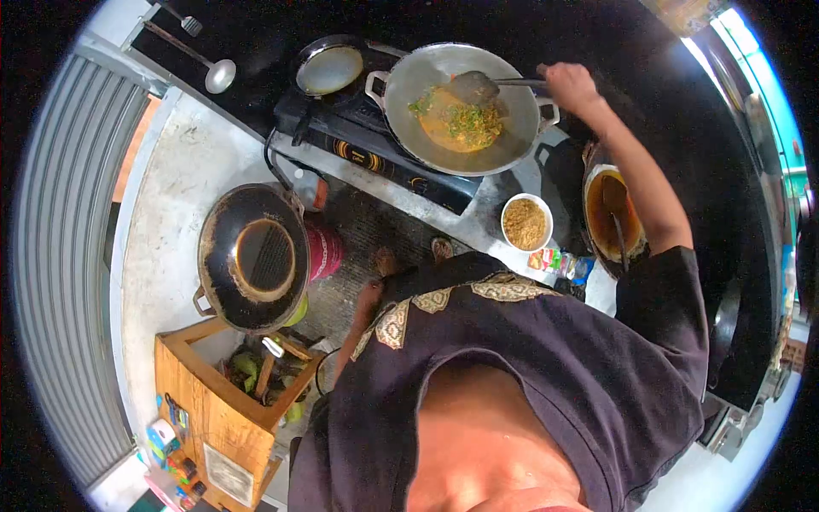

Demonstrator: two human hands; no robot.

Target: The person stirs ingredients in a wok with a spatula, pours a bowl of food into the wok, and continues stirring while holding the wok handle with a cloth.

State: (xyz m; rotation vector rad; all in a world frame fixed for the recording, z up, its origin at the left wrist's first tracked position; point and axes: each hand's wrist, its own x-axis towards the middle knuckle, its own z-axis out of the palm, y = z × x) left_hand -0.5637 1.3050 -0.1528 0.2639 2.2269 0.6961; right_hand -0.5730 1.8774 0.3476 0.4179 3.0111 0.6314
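Right hand (570, 85) gripping spatula (474, 86) in wok (512, 136) of fried rice, bowl (526, 224) of crumbs, left hand unseen.

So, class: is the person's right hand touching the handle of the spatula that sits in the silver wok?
Touching. The head view shows the right hand closed around the end of the spatula handle, with no gap, while its blade rests on the food in the silver wok.

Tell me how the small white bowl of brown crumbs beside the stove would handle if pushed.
The small white bowl of brown crumbs looks rigid, likely ceramic, so probably breakable. It sits near the counter edge, so a push could send it off. Filled nearly to the rim, it may spill loose crumbs if tilted.
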